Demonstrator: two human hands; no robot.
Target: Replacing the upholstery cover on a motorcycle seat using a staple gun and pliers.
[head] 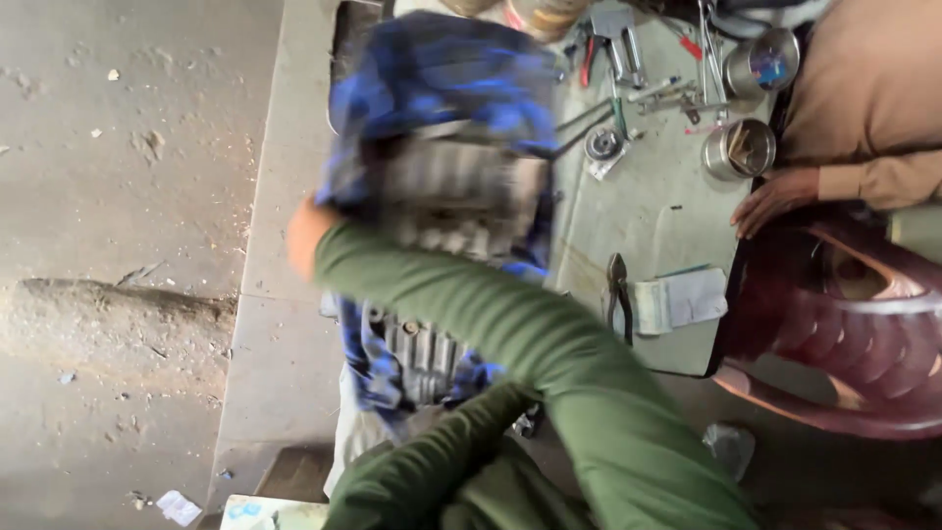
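Note:
A ribbed grey metal engine part (pixel 446 196), partly wrapped in a blue checked cloth (pixel 442 79), sits at the edge of a bench; all of it is motion-blurred. My right hand (pixel 304 238), on a green sleeve that crosses the frame, grips the cloth at the part's left side. My left arm's green sleeve (pixel 442 461) reaches up to the part's lower end (pixel 417 358). The left hand itself is hidden behind the part and cloth.
The green-topped bench (pixel 648 211) carries pliers (pixel 618 290), a folded rag (pixel 677 299), two steel bowls (pixel 738 149), a bearing (pixel 602 144) and several hand tools. Another person's hand (pixel 775 196) rests at the bench's right, by a dark red plastic chair (pixel 844 324). Dusty concrete floor lies left.

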